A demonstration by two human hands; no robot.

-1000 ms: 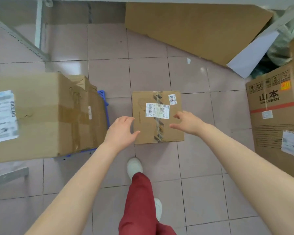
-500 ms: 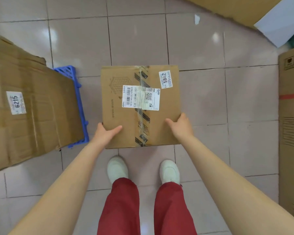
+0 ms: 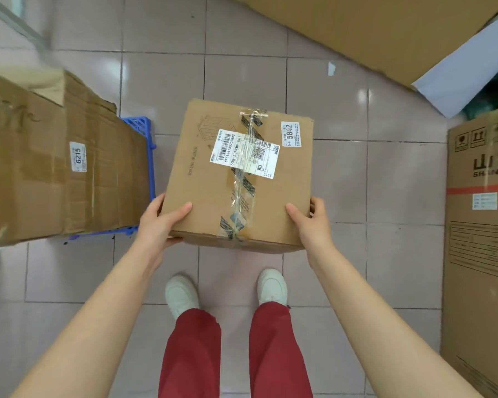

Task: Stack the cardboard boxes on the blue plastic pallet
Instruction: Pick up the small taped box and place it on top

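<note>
A small taped cardboard box (image 3: pixel 204 191) with a white shipping label and a "5842" sticker is held off the floor in front of me, tilted a little. My left hand (image 3: pixel 158 222) grips its near left corner, thumb on top. My right hand (image 3: pixel 314 222) grips the near right corner the same way. To the left, a large cardboard box (image 3: pixel 49 173) marked "6215" sits on the blue plastic pallet (image 3: pixel 144 130), of which only the right edge and a corner show.
A tall printed carton (image 3: pixel 480 239) stands at the right edge. A flattened cardboard sheet (image 3: pixel 371 33) and a white sheet (image 3: pixel 466 73) lie on the tiled floor at the back right. My feet in white shoes stand just below the held box.
Both hands reached the small box on the floor, gripped its near corners and lifted it toward me; it now appears larger and tilted.
</note>
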